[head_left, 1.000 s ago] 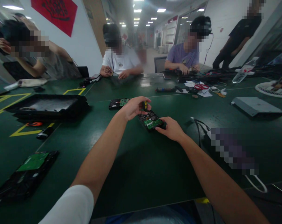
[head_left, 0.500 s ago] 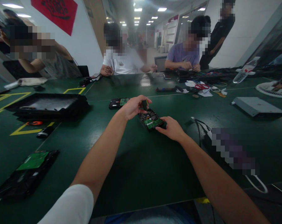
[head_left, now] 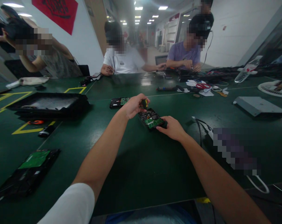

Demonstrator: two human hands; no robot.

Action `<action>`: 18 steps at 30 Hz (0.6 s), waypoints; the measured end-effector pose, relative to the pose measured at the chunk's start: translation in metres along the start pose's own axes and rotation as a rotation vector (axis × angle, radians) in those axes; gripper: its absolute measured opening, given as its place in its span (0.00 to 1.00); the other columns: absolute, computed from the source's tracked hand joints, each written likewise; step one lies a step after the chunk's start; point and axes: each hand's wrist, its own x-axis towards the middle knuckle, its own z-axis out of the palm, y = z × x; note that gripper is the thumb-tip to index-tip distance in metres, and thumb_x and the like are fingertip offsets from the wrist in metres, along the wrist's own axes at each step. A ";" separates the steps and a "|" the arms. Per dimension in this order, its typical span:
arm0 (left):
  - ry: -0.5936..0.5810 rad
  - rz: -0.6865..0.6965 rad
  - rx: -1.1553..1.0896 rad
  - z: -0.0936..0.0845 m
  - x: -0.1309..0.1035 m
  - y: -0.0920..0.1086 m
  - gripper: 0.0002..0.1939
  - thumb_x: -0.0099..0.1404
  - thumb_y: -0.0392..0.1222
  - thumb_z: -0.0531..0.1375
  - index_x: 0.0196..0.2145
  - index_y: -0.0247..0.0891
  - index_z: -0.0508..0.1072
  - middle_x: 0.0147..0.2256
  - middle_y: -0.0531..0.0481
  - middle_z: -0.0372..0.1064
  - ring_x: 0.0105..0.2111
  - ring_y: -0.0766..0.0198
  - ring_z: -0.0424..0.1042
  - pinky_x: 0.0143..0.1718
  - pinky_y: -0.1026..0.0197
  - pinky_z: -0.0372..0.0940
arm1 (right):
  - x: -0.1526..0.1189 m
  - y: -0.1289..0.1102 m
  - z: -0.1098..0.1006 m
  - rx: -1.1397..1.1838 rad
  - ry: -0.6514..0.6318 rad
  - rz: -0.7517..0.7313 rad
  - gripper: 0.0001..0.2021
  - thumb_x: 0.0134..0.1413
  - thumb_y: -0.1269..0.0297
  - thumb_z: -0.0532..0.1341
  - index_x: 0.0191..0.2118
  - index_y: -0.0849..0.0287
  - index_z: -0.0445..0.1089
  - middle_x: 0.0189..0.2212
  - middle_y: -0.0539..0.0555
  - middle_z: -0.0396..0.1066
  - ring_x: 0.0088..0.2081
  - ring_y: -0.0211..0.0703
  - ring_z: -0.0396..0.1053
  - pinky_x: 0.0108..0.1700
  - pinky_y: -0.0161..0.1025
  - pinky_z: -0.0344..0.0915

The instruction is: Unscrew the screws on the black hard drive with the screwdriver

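A hard drive with a green circuit board (head_left: 152, 120) lies on the green table (head_left: 136, 174), tilted away to the upper left. My left hand (head_left: 137, 106) is closed round a small dark and yellow tool (head_left: 144, 104) over the drive's far end. The tool's lower tip is hard to make out. My right hand (head_left: 170, 127) grips the near right corner of the drive, thumb at its front edge. Just behind my left hand is a second hard drive (head_left: 116, 102), partly covered by that hand.
A black tray (head_left: 49, 104) and a larger green-boarded device (head_left: 30, 171) lie at the left. On the right are a grey metal box (head_left: 259, 105), cables (head_left: 199, 127) and a bottle (head_left: 248, 70). Several people are across the table.
Both hands stay nearly in place; the tool in my left hand looks slightly turned. Across the table, a person's hand has reached further right, and the standing person has shifted left.
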 end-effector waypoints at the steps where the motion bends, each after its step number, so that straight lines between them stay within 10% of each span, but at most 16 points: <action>1: -0.003 0.003 0.004 0.000 0.000 0.000 0.10 0.61 0.45 0.59 0.32 0.35 0.75 0.32 0.45 0.72 0.30 0.63 0.72 0.28 0.64 0.67 | 0.000 0.000 0.000 0.001 -0.001 0.000 0.27 0.56 0.44 0.67 0.56 0.53 0.71 0.52 0.58 0.73 0.51 0.54 0.72 0.53 0.50 0.68; 11: 0.061 0.100 0.127 0.006 -0.002 0.000 0.09 0.63 0.45 0.58 0.38 0.38 0.69 0.32 0.44 0.75 0.33 0.57 0.76 0.27 0.61 0.67 | 0.000 -0.007 -0.008 0.049 0.017 0.028 0.27 0.58 0.41 0.65 0.54 0.55 0.73 0.48 0.59 0.75 0.48 0.54 0.73 0.50 0.49 0.68; 18: 0.290 0.278 0.433 0.009 0.001 -0.002 0.09 0.65 0.42 0.58 0.28 0.39 0.73 0.31 0.48 0.70 0.31 0.61 0.68 0.28 0.64 0.63 | 0.009 -0.056 -0.042 0.051 0.392 -0.047 0.26 0.69 0.46 0.55 0.62 0.57 0.67 0.55 0.63 0.69 0.47 0.54 0.72 0.54 0.53 0.68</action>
